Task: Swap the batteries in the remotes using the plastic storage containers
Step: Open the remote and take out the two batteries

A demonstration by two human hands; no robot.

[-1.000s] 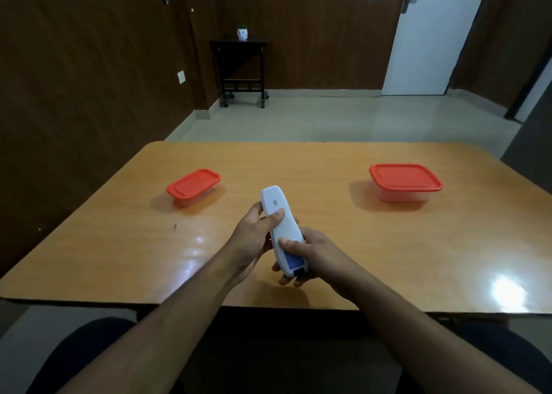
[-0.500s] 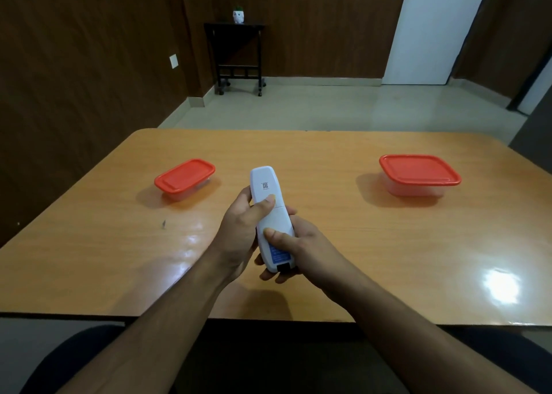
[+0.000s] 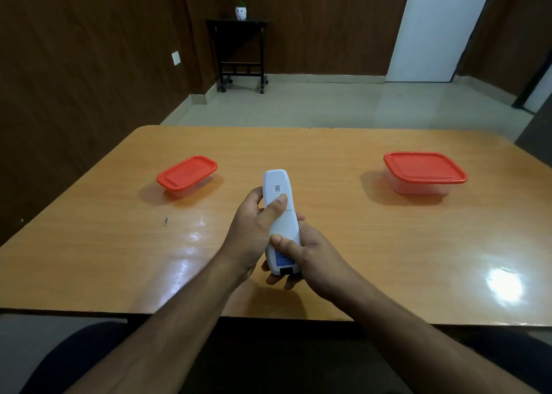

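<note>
I hold a white remote point(image 3: 279, 214) back side up over the near middle of the wooden table point(image 3: 343, 244). My left hand point(image 3: 254, 235) grips its upper half, thumb pressed below a small QR label. My right hand point(image 3: 310, 253) grips the lower half, thumb on the back cover; a blue label and a dark opening show at the near end. A small clear container with a red lid point(image 3: 186, 175) sits at the left. A larger red-lidded container point(image 3: 424, 172) sits at the right. Both lids are on.
A dark speck point(image 3: 165, 221) lies on the table left of my hands. Beyond the table are a tiled floor, a black side table point(image 3: 239, 53) with a small white pot, dark wood walls and a white door point(image 3: 433, 29).
The remote and both hands keep the same grip. The back cover seems slid slightly toward me, showing more of the blue label. The camera tilted down a little.
</note>
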